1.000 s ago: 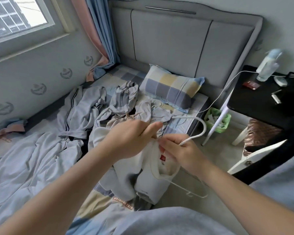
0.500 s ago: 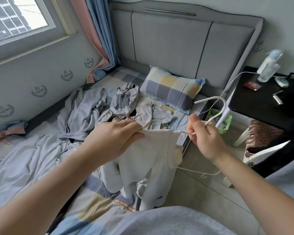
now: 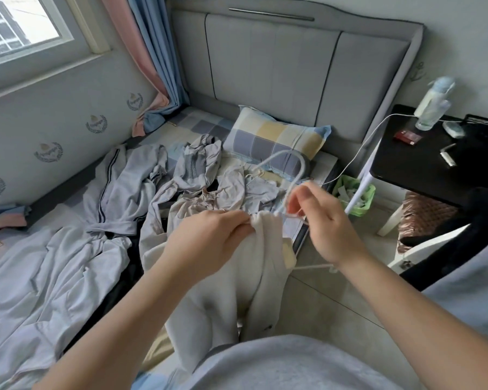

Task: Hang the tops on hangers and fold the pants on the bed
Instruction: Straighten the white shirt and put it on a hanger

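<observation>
Hanging nearside of the blue-and-yellow checked pillow, the cream fabric top is pinched at its neckline by the left hand; the thin white hanger, hook upward, is pinched alongside by the right hand.

white top on white hanger

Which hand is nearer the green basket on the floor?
Right. The right hand holds the hanger just left of the green basket; the left hand grips the white top, farther left.
</observation>
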A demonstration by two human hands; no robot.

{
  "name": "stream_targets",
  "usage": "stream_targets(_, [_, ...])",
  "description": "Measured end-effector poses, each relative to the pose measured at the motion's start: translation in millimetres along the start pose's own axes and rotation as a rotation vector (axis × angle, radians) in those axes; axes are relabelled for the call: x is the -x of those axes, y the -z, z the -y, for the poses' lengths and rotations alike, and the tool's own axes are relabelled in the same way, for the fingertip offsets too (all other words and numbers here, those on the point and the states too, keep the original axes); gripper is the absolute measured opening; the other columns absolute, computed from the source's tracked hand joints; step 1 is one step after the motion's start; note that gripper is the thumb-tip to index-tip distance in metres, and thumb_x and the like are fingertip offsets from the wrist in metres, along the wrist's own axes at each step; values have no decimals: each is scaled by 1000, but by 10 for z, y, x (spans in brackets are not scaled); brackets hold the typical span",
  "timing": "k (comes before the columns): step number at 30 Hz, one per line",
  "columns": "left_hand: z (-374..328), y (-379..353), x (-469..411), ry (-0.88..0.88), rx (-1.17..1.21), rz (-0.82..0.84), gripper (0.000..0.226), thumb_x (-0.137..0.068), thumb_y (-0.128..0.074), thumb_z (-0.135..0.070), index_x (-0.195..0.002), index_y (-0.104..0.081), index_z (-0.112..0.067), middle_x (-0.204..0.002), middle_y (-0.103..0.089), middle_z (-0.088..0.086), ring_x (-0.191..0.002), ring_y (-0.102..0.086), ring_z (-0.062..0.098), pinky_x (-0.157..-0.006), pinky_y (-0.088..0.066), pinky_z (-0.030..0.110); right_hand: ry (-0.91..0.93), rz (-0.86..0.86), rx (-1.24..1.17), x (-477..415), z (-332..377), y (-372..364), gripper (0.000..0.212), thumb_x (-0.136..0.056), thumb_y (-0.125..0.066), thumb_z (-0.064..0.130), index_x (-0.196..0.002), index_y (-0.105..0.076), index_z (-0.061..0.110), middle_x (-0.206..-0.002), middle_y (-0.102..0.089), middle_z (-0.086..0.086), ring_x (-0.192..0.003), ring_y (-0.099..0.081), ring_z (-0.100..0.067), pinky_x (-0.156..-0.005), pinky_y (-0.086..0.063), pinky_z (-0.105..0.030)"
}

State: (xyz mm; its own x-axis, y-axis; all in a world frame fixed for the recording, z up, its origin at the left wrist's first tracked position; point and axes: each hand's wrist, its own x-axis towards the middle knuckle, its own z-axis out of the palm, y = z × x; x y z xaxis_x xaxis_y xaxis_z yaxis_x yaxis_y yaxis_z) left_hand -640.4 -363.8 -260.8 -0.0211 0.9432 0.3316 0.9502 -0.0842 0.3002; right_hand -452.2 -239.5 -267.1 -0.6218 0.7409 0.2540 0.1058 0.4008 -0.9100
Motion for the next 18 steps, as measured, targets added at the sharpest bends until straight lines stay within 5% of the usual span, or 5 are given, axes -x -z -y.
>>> stream_targets(4, [131,47,63,145,106,-119,30,-95,-43,-46,-73,-46,-27,-57,-48,-7,-53,-46,12,-51,-46,38,-16,-237,57,157,-220,135,19,-98,-52,35,-99,-62,19,-92,-64,13,-89,-62,-8,-81,-49,-24])
stream_targets(7, [84,97,68,205,182,-172,30,-95,-53,-36,-68,-38,-35,-54,-44,-11,-51,-43,8,-49,-40,34,-111,12,67,226,-362,-22,15,-97,-62,27,-112,-62,30,-104,-67,15,-100,-63,-7,-87,-54,-34])
stream_targets(10, [12,111,58,246,244,-195,40,-94,-56,-29,-62,-34,-37,-57,-44,-12,-52,-40,9,-49,-32,31,-179,259,75,158,-404,-253,34,-96,-64,26,-125,-55,41,-123,-61,20,-115,-54,4,-94,-44,-18])
stream_targets(14, [12,115,96,320,290,-224,48,-95,-59,-23,-59,-31,-36,-55,-39,-9,-51,-35,10,-50,-23,27,-187,260,62,107,-388,-422,13,-97,-62,19,-101,-71,28,-101,-69,12,-98,-59,0,-81,-42,-13])
stream_targets(18, [122,92,171,411,316,-230,49,-96,-62,-19,-60,-31,-30,-55,-35,-7,-51,-31,11,-51,-24,29,-114,222,42,232,-509,-446,19,-100,-57,16,-84,-63,24,-82,-64,9,-80,-58,-8,-74,-41,-23])
